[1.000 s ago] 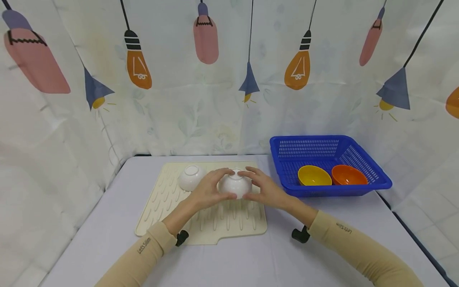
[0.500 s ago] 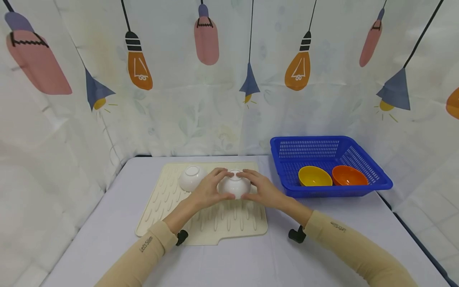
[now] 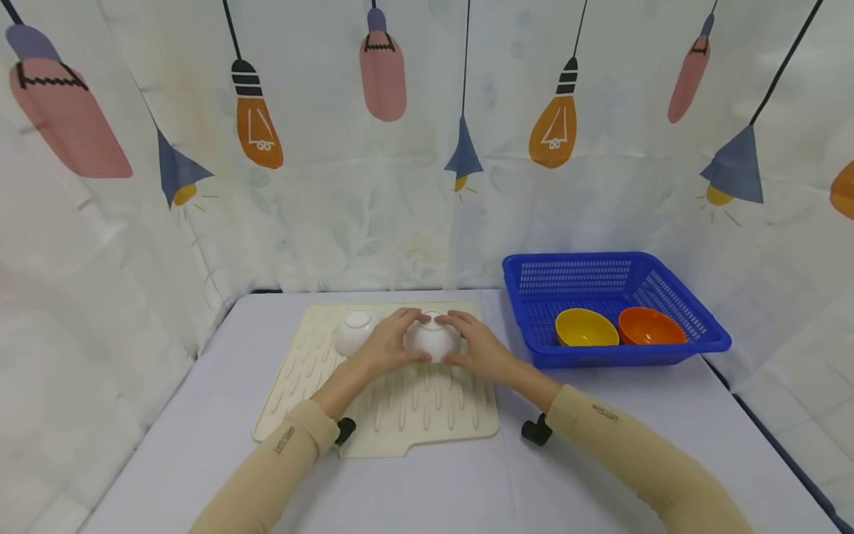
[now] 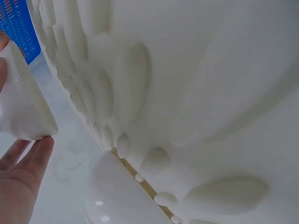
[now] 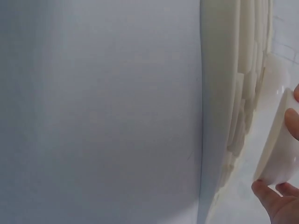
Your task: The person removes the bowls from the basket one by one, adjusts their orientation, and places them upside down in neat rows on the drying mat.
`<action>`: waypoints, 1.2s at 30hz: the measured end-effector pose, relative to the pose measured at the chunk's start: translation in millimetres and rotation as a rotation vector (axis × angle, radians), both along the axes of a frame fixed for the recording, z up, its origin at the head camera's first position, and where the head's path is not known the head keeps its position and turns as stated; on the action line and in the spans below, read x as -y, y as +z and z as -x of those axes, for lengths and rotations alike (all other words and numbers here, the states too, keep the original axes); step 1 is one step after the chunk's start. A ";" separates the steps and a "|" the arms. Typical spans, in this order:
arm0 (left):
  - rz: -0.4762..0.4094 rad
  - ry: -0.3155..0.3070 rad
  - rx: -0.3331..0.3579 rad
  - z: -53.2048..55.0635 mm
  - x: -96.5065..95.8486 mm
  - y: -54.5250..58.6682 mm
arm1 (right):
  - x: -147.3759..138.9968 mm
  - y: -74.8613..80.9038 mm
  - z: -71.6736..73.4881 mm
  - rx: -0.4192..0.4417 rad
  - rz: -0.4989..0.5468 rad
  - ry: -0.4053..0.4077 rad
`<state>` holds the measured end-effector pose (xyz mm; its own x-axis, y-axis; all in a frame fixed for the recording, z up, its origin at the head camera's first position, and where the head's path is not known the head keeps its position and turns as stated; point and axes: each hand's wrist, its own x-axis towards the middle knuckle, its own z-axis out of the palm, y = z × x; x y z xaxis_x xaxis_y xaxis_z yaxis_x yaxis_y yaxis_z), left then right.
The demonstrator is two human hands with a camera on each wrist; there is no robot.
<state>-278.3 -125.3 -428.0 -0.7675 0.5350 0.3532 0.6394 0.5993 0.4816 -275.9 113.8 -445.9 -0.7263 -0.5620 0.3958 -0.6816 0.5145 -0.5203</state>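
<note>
With its base turned up, a white bowl (image 3: 432, 340) is gripped from both sides at the middle of the picture, and from where I stand I can see the thumbs set low near its rim and the fingers curled up by its foot ring. The left hand (image 3: 388, 345) has its left side, the right hand (image 3: 482, 350) its right. Both wrist views show a gap between that rim and the ridged cream draining mat (image 3: 394, 415), so the bowl is held just above it. Just left of the left hand, partly hidden by it, a second white bowl (image 3: 352, 334) rests upside down on the mat's far part. Over at the right of the frame, a blue plastic basket (image 3: 630, 357) holds a yellow bowl (image 3: 586, 328) and an orange bowl (image 3: 650, 327) side by side, both mouth up. White cloth (image 3: 507, 482) covers the table beneath.
</note>
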 end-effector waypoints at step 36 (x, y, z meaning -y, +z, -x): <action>0.088 0.063 0.140 35.5 -4.3 -10.5 | 17.9 -5.1 29.3 0.163 -0.062 -0.109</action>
<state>-313.8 -121.0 -438.5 -0.8388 0.5086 0.1943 0.5297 0.6798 0.5072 -305.3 95.9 -451.1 -0.8358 -0.4962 0.2351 -0.5294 0.6148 -0.5845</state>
